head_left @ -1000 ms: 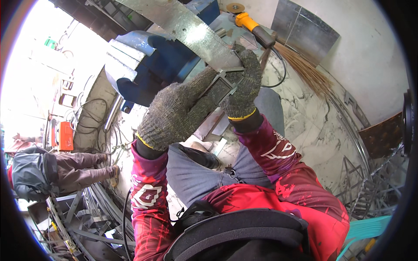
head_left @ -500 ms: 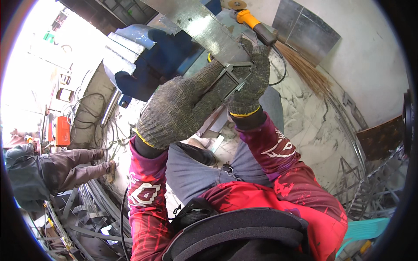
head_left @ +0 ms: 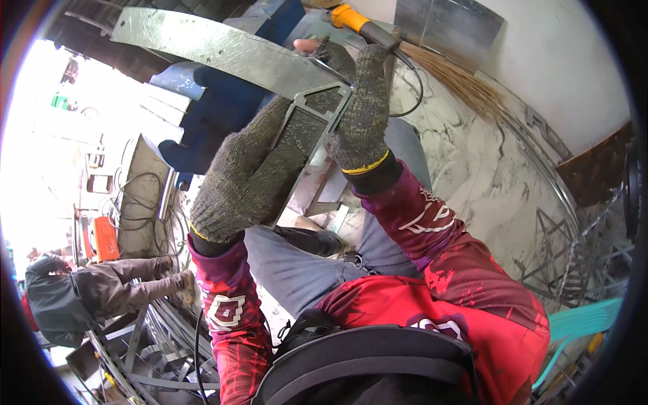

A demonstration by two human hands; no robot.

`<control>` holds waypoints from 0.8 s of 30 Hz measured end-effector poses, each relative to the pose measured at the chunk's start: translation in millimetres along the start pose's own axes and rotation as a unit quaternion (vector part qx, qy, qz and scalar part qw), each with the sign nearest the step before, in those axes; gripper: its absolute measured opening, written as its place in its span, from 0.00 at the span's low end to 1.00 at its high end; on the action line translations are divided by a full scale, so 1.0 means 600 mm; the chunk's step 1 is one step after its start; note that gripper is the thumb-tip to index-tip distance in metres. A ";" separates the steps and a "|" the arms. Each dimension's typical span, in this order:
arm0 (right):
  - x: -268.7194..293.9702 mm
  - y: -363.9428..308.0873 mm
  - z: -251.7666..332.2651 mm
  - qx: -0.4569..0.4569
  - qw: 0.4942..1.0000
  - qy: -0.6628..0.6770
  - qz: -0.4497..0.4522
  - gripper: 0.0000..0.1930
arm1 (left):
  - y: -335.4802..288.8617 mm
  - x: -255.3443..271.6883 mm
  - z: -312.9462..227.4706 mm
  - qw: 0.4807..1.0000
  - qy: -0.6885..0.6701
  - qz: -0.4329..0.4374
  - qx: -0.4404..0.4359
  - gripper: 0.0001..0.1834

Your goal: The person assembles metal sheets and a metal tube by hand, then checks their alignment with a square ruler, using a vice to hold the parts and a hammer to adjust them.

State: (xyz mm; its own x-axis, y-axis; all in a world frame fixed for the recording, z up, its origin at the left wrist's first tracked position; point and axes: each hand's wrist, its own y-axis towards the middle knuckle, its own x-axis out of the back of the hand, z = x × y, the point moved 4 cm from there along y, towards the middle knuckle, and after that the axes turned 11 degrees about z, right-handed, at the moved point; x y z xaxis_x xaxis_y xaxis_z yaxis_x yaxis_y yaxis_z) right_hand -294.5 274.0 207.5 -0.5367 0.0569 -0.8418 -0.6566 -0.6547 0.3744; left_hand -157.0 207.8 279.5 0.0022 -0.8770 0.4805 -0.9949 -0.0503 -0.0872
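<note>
Both my hands wear dark knitted gloves with yellow cuffs. Between them they hold a long, curved, shiny metal plate [head_left: 202, 42], its wide end pointing up and left. At the plate's lower right end is a bare-metal hollow frame [head_left: 314, 101] with open cells. My left hand [head_left: 246, 169] is closed on the frame's lower left side, partly behind its edge. My right hand [head_left: 361, 108] is wrapped round the right side, with a bare fingertip showing above the plate. Behind the plate stands a blue bench vise [head_left: 223, 118], which it partly hides.
A yellow angle grinder [head_left: 351, 19] lies beyond my right hand, its cord hanging down. Beside it is a straw broom [head_left: 452, 71]. Another person [head_left: 67, 297] is at the left, near an orange box [head_left: 104, 237] and metal strips [head_left: 162, 337]. A turquoise chair [head_left: 587, 320] stands lower right.
The plate has swung over to the left, so more of its length shows across the vise. Both hands have moved left with it, and the frame has turned. The other person has shifted slightly.
</note>
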 end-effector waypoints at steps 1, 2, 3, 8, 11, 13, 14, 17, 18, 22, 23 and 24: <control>-0.001 0.000 0.006 0.011 0.999 -0.037 -0.001 0.38 | 0.007 -0.002 0.003 0.999 -0.031 0.012 0.008 0.31; 0.000 0.000 0.011 0.022 0.997 -0.074 -0.002 0.38 | 0.012 -0.010 0.001 0.999 -0.029 0.016 0.009 0.31; 0.004 0.001 0.012 0.052 0.995 -0.081 -0.025 0.36 | 0.016 -0.019 0.000 0.998 -0.057 -0.006 0.018 0.31; 0.032 -0.001 0.009 0.038 0.995 -0.061 -0.063 0.34 | 0.031 -0.035 -0.005 0.998 -0.058 -0.023 0.021 0.30; 0.039 -0.002 0.010 0.036 0.991 -0.105 -0.074 0.32 | 0.034 -0.027 0.008 0.999 0.045 -0.017 0.021 0.30; 0.045 -0.002 0.005 0.041 0.990 -0.111 -0.073 0.30 | 0.035 -0.026 0.010 0.998 0.055 -0.005 0.033 0.30; 0.045 -0.004 0.006 0.072 0.984 -0.153 -0.061 0.29 | 0.035 -0.025 0.014 0.998 0.056 -0.006 0.033 0.30; 0.047 -0.004 0.004 0.109 0.974 -0.193 -0.045 0.25 | 0.034 -0.024 0.017 0.997 0.082 -0.010 -0.010 0.30; 0.048 -0.005 0.002 0.115 0.974 -0.192 -0.043 0.23 | 0.032 -0.025 0.014 0.992 0.119 0.000 -0.036 0.31; 0.053 -0.008 0.000 0.137 0.959 -0.244 -0.054 0.22 | 0.031 -0.029 0.006 0.999 0.042 0.012 0.029 0.31; 0.050 -0.007 0.000 0.123 0.964 -0.231 -0.049 0.24 | 0.030 -0.029 0.010 0.999 0.042 0.010 0.030 0.31; 0.046 -0.007 0.000 0.109 0.969 -0.219 -0.044 0.26 | 0.028 -0.028 0.011 0.998 0.056 -0.002 -0.013 0.31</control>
State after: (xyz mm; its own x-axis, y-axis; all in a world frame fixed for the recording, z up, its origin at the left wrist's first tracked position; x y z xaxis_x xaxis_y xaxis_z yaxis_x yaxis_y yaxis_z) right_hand -306.5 278.4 182.6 -0.6159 0.4508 -0.6461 -0.7806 -0.4602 0.4230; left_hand -173.2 218.6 264.0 -0.0042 -0.8182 0.5749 -0.9972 -0.0391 -0.0630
